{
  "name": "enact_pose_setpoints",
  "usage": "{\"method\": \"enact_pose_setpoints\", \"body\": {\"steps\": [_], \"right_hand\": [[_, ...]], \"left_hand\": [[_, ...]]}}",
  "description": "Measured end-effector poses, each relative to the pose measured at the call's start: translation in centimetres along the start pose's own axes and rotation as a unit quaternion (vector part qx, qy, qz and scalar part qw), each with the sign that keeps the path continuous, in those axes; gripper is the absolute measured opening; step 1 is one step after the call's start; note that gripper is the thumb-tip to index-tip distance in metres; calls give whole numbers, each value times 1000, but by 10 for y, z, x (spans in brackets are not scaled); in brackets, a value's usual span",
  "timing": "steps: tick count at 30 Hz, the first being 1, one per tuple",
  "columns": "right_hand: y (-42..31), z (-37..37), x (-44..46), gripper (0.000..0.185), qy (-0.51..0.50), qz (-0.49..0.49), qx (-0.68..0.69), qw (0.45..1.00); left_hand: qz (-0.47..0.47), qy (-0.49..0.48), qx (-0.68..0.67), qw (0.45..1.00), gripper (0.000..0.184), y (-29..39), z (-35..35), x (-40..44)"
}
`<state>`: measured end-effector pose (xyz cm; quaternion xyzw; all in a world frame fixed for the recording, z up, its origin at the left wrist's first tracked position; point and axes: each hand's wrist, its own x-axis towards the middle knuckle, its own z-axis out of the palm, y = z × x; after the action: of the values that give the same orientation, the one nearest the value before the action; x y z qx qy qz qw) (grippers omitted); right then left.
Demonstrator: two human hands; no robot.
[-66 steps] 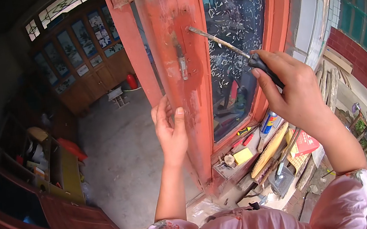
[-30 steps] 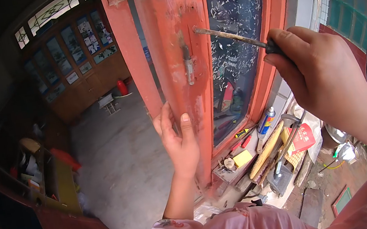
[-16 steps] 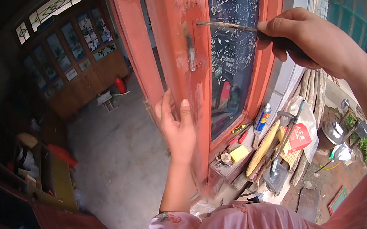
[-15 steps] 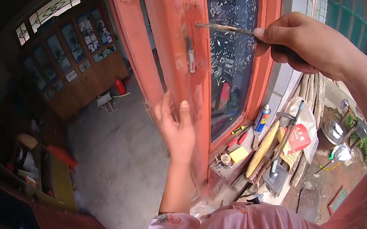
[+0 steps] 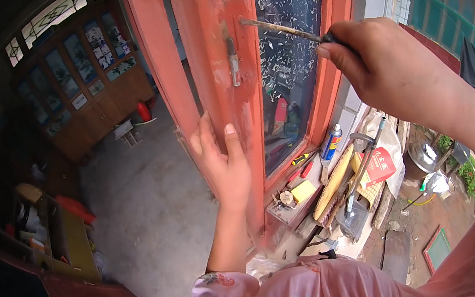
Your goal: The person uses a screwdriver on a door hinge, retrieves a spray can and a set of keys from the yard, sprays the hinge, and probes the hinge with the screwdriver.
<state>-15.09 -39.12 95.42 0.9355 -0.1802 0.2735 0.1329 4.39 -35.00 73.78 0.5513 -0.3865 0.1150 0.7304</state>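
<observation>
My right hand (image 5: 393,71) is closed round the dark handle of a screwdriver (image 5: 284,30). Its long, rusty-looking shaft points left, and the tip meets the red wooden door (image 5: 208,60) near a small hole. Just left of and below the tip, a metal bolt latch (image 5: 233,65) is fixed upright on the door. Lower down, my left hand (image 5: 227,178) grips the door's edge, thumb on the near face and fingers partly hidden behind it.
A glass pane (image 5: 293,46) with white flecks is right of the door. On the ledge lie a yellow sponge (image 5: 304,191), a spray can (image 5: 331,143) and a yellow-black screwdriver (image 5: 300,158). Wooden poles, a red bag (image 5: 378,164) and a green-framed panel (image 5: 436,251) are at lower right.
My right wrist has turned, so the back of the hand now faces me more. The screwdriver tip stays at the same spot. The whole view has shifted slightly; my left hand keeps its grip.
</observation>
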Motion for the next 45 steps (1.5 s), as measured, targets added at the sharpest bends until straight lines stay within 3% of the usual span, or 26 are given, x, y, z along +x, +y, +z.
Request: {"method": "enact_pose_setpoints", "body": {"steps": [8, 14, 17, 20, 23, 27, 32, 45], "right_hand": [[0, 3, -4, 21, 12, -34, -103, 994], [6, 1, -2, 24, -1, -119, -218, 969], [10, -3, 5, 29, 6, -109, -169, 980], [13, -10, 17, 33, -45, 70, 3, 997], [20, -30, 18, 33, -178, 249, 274, 912], [20, -22, 10, 39, -182, 221, 274, 918], [6, -21, 3, 46, -160, 197, 165, 953], [4, -21, 4, 44, -130, 215, 149, 956]], "left_hand": [[-13, 9, -11, 1000, 46, 0, 3, -2], [-18, 14, -27, 999, 42, 1, 4, -1], [-17, 2, -48, 999, 42, 5, 3, 0], [-11, -4, -44, 999, 42, 2, 0, 0], [-21, -11, -61, 998, 42, 6, -1, 1], [-42, -26, -73, 996, 42, 12, -4, 2], [-27, -20, -62, 997, 43, 5, -3, 3], [-20, -24, -70, 997, 42, 5, -5, 4]]}}
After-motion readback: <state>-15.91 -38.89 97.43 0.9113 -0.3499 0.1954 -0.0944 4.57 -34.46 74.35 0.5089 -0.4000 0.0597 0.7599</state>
